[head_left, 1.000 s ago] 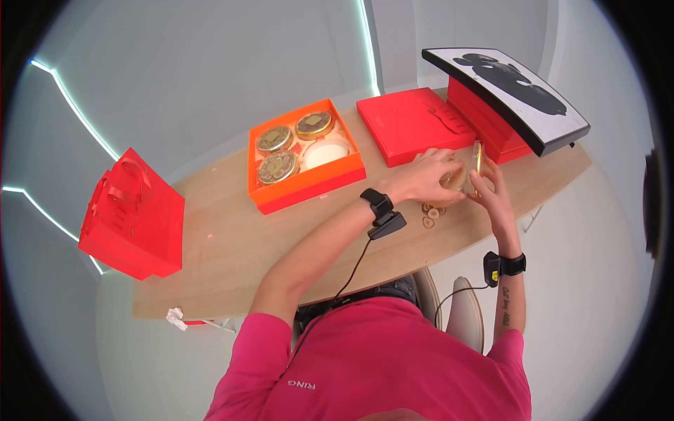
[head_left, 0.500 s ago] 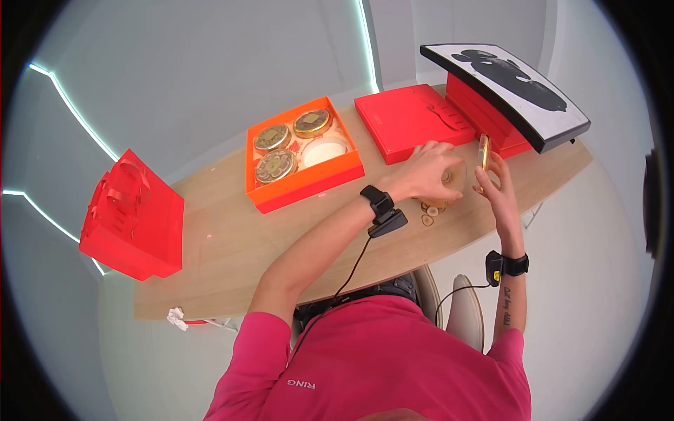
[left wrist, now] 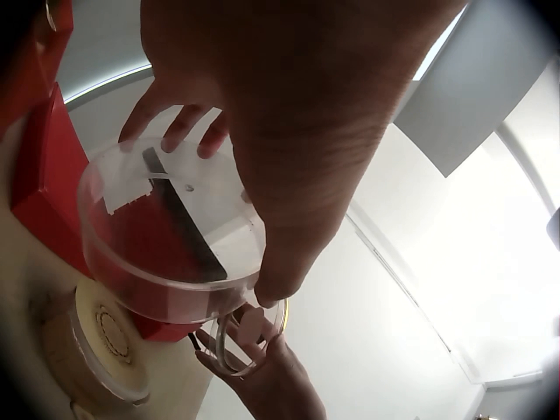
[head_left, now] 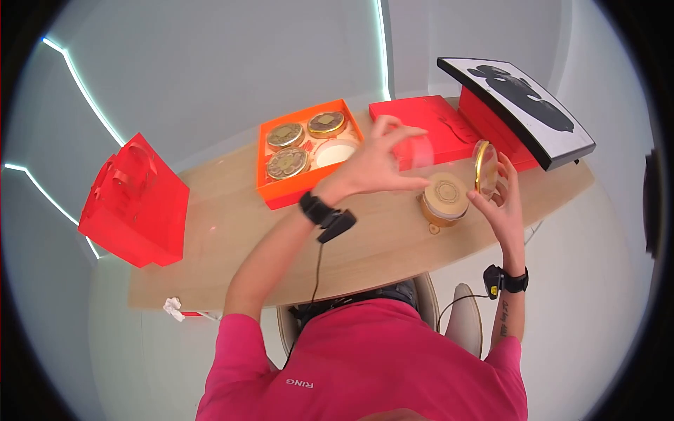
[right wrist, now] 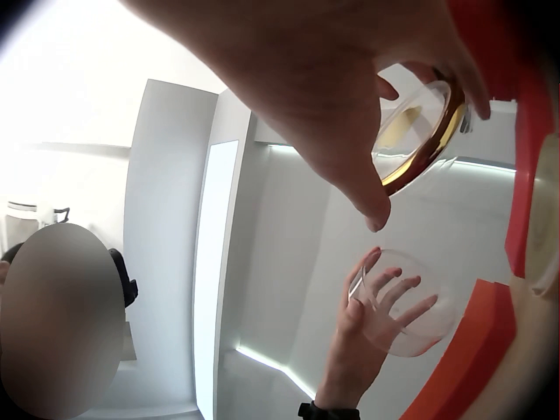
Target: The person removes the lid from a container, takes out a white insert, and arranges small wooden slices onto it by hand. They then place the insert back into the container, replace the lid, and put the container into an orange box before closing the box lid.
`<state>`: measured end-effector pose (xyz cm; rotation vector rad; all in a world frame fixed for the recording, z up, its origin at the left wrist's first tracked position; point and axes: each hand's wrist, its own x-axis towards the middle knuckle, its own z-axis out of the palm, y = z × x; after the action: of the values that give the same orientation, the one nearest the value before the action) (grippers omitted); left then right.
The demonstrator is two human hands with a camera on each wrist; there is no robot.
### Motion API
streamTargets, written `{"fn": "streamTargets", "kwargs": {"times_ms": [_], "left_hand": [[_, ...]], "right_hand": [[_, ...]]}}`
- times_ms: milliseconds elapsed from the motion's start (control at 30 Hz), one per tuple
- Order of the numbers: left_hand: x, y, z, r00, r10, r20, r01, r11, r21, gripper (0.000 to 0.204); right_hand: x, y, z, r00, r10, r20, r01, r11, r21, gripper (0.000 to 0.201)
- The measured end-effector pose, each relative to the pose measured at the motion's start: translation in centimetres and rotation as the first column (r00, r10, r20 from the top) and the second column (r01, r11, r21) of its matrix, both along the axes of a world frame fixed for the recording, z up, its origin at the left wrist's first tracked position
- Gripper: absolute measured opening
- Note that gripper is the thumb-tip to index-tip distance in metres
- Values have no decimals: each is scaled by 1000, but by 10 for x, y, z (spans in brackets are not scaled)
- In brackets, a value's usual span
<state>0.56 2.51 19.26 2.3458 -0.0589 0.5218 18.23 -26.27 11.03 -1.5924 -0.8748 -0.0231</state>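
My left hand (head_left: 372,161) grips a clear round plastic tub (left wrist: 175,289) by its rim, fingers on the far side and thumb on the near one. In the head view the tub is a faint shape in front of the flat red box. Between my hands a tan round block (head_left: 446,195) with an embossed pattern on top stands on the table. My right hand (head_left: 502,210) pinches a clear lid (right wrist: 420,131) with a gold rim, tilted on edge. Beside the block's base lies a small round slice (head_left: 434,229).
An orange box (head_left: 270,191) at the back holds several gold-rimmed round containers (head_left: 288,163) and a white round recess (head_left: 335,151). Behind my right hand, a black-edged picture panel (head_left: 516,98) leans on red boxes (head_left: 484,126). A red gift bag (head_left: 137,210) stands on the left.
My left hand has moved left and up with the clear tub, away from the tan block, which now shows. My right hand has turned the lid so more of its face shows.
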Motion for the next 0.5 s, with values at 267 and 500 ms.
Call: {"fn": "streamTargets", "kwargs": {"times_ms": [267,500], "left_hand": [[-127,38,-76,1000,2,-1,-2,949,-316,87],[-181,54,-97,997,-13,-75,-21,897,-442,86]], "right_hand": [[-58,75,44,716,544,-437,-535,830,157,73],[-43,157,12,307,515,-800,-706,687,172,93]]}}
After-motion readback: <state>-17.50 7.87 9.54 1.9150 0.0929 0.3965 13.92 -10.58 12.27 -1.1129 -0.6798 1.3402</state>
